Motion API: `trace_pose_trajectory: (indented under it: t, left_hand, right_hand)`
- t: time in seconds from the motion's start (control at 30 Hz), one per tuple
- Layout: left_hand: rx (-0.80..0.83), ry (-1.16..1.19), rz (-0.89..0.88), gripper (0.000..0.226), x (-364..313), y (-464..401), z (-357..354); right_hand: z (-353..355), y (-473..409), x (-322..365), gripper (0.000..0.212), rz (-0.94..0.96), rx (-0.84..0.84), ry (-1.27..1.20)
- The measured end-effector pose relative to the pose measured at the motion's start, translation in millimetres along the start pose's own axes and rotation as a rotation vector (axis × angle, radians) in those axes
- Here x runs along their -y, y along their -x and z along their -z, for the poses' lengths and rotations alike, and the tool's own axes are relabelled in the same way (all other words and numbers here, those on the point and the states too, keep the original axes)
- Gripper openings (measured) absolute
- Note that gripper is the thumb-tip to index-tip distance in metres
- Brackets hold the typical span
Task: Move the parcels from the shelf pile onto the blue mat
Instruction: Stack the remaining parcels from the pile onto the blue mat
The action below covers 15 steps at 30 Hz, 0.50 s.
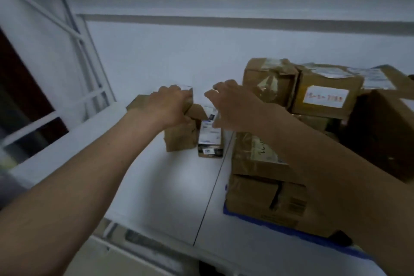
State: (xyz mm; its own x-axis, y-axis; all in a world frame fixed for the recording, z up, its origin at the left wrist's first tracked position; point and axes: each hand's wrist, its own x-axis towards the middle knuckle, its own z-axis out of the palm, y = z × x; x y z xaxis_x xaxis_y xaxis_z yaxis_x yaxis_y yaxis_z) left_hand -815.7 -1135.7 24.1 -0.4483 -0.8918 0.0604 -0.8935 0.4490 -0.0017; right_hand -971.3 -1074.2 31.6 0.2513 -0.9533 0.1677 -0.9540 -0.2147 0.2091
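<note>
Parcels number two under the hands near the left rear of the white shelf (170, 186): a brown cardboard parcel (179, 134) that the left hand (170, 105) holds with its grip curled over the top, and a small labelled box (210, 139) just beside it, over which the right hand (233, 105) hovers with grip loosely spread, holding nothing. At least six more brown parcels form a pile (313, 105) along the right side, the nearest (264, 199) lying on the blue mat (291, 232) at the front edge. Bare shelf lies open between the two small parcels and the front edge.
</note>
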Motion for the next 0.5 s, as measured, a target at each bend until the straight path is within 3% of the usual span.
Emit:
trace_pose_trajectory:
  t: [0.3,0.5]
  left_hand:
    - [0.153,0.020,0.115,0.077,96.2,50.5,-48.7]
    - [0.219,0.004,0.093,0.084,167.1,65.0,-63.5]
  right_hand:
    - [-26.3,-22.8,91.7,0.046,0.047,0.165,-0.124]
    - [-54.9,-60.9,154.6,0.060,-0.042,0.321,-0.234]
